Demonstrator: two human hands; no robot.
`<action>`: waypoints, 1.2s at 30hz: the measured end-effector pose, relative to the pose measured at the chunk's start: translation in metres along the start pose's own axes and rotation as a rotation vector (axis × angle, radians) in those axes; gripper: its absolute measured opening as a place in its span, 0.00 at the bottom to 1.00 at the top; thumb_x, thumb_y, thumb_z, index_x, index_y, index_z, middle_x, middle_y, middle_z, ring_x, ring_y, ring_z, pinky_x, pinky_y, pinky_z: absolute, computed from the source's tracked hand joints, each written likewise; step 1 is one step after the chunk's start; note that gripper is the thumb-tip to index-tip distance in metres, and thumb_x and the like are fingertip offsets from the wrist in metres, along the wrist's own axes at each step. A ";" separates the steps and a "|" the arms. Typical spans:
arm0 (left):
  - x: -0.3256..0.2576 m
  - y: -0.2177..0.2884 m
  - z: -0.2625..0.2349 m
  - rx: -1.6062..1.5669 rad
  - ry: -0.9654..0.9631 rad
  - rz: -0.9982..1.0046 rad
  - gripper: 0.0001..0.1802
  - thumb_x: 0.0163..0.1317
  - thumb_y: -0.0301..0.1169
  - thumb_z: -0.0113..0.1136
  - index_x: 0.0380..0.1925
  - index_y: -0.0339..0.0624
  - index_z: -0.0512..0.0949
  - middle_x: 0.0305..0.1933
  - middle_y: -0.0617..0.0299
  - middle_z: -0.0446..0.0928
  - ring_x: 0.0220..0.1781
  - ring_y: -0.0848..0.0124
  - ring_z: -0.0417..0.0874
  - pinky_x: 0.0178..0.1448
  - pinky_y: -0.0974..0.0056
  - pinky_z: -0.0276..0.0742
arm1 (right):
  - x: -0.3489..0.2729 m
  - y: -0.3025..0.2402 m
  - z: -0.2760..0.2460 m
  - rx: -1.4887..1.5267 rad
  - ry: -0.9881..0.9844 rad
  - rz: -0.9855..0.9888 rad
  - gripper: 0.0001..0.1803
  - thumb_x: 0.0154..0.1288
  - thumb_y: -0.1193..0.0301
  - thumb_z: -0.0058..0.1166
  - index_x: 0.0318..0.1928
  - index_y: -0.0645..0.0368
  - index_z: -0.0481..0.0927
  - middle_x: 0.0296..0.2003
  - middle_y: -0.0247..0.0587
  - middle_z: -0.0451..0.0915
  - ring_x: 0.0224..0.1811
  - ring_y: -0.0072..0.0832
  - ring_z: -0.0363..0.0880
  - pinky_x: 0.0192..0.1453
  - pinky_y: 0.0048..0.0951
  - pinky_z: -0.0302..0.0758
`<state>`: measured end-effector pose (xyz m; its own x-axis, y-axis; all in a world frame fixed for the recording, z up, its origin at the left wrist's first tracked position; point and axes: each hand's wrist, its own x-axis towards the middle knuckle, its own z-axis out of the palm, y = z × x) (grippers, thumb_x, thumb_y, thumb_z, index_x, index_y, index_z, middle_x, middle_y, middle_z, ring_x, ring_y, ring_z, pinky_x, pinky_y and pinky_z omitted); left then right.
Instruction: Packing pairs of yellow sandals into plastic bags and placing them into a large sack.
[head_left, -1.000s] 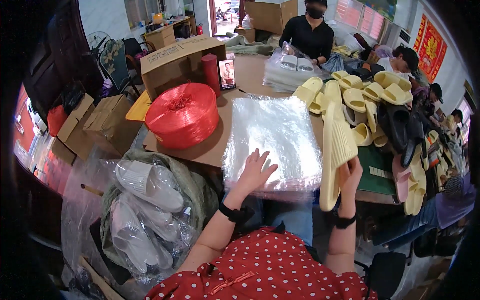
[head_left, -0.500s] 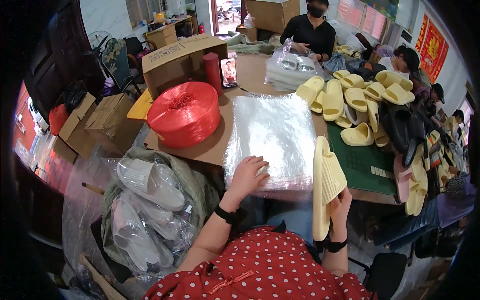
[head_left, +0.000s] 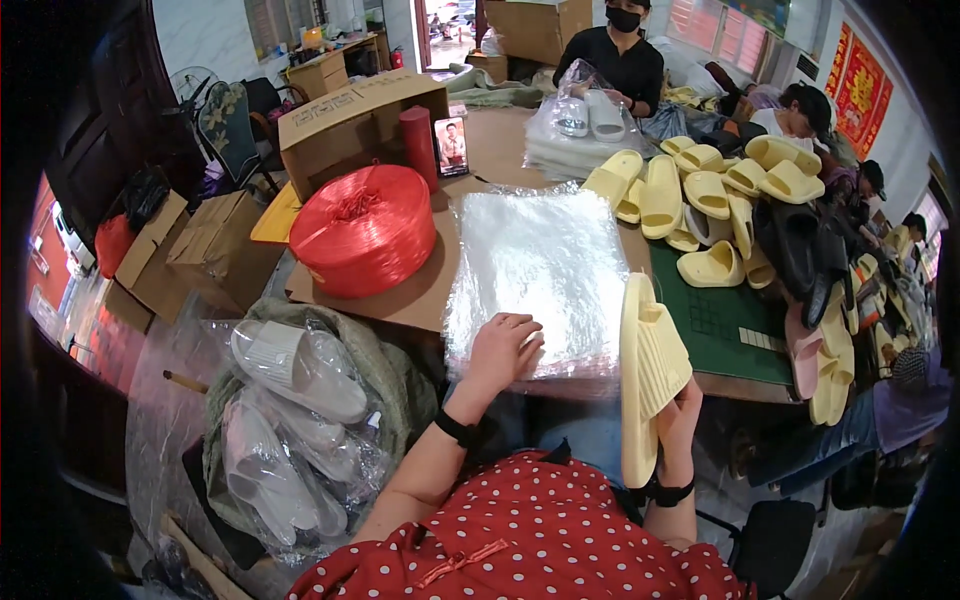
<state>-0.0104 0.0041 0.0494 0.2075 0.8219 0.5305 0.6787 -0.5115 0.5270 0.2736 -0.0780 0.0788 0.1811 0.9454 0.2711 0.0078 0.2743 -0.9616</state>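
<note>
My left hand [head_left: 503,350] lies on the near edge of a stack of clear plastic bags [head_left: 540,250], its slightly bent fingers resting on the shiny top sheet. At the right side of that stack, my right hand [head_left: 680,422] grips a pale yellow slipper [head_left: 660,355] from below. The slipper is held upright on end, its ribbed strap facing right and its sole to the left. Whether a second slipper is pressed behind it, I cannot tell.
Yellow slippers [head_left: 705,195] are heaped at the right, beside a green mat [head_left: 715,325]. A red twine roll [head_left: 362,235], cardboard box [head_left: 365,125] and phone [head_left: 451,148] stand left. Bagged white slippers [head_left: 300,370] fill a sack at lower left. A masked co-worker [head_left: 610,65] sits opposite.
My left hand has shifted slightly on the bags. The slipper stays in my right hand. Across the table, the co-worker's bagged white slippers have moved a little and the co-worker's head is lower in view.
</note>
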 end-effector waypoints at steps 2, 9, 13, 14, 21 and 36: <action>0.003 0.004 0.000 -0.004 0.001 -0.059 0.12 0.59 0.35 0.64 0.41 0.45 0.85 0.48 0.57 0.83 0.51 0.58 0.81 0.54 0.57 0.77 | -0.002 -0.011 0.011 0.014 -0.044 0.030 0.17 0.65 0.78 0.57 0.54 0.66 0.76 0.47 0.36 0.82 0.47 0.21 0.79 0.52 0.23 0.74; 0.020 0.009 -0.010 -0.173 0.116 -0.172 0.11 0.66 0.35 0.59 0.43 0.44 0.85 0.47 0.57 0.83 0.47 0.59 0.83 0.47 0.61 0.80 | -0.009 -0.039 0.034 -0.439 -0.438 -0.143 0.13 0.53 0.78 0.62 0.42 0.65 0.82 0.39 0.45 0.79 0.35 0.35 0.81 0.37 0.29 0.75; 0.023 0.019 -0.023 -0.208 0.096 -0.131 0.11 0.64 0.31 0.60 0.44 0.43 0.84 0.48 0.56 0.83 0.48 0.59 0.82 0.48 0.60 0.80 | -0.011 -0.028 0.027 -0.799 -0.325 -0.212 0.08 0.56 0.74 0.59 0.31 0.67 0.75 0.34 0.50 0.76 0.31 0.48 0.78 0.34 0.41 0.75; 0.023 0.021 -0.024 -0.209 0.096 -0.131 0.11 0.64 0.31 0.60 0.44 0.43 0.84 0.48 0.56 0.83 0.48 0.59 0.82 0.48 0.60 0.80 | -0.010 -0.028 0.027 -0.800 -0.325 -0.211 0.08 0.56 0.74 0.59 0.31 0.67 0.75 0.34 0.50 0.76 0.31 0.48 0.78 0.34 0.41 0.75; 0.019 0.047 -0.026 -0.070 0.099 0.186 0.11 0.60 0.28 0.61 0.43 0.44 0.84 0.50 0.60 0.82 0.46 0.57 0.79 0.54 0.58 0.76 | -0.001 -0.025 0.047 -0.891 -0.258 -0.235 0.10 0.62 0.70 0.58 0.32 0.65 0.76 0.35 0.53 0.74 0.35 0.53 0.77 0.37 0.47 0.74; 0.009 0.074 -0.043 -0.338 0.017 0.321 0.10 0.58 0.24 0.61 0.41 0.42 0.84 0.51 0.59 0.82 0.49 0.60 0.80 0.56 0.57 0.73 | 0.112 0.053 0.142 -1.285 -0.369 -0.576 0.07 0.60 0.73 0.52 0.38 0.58 0.79 0.34 0.49 0.75 0.44 0.46 0.75 0.40 0.42 0.74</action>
<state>0.0108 -0.0373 0.1215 0.3558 0.6062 0.7113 0.3136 -0.7944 0.5201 0.1550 0.0670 0.0645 -0.4071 0.8061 0.4294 0.8837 0.4665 -0.0379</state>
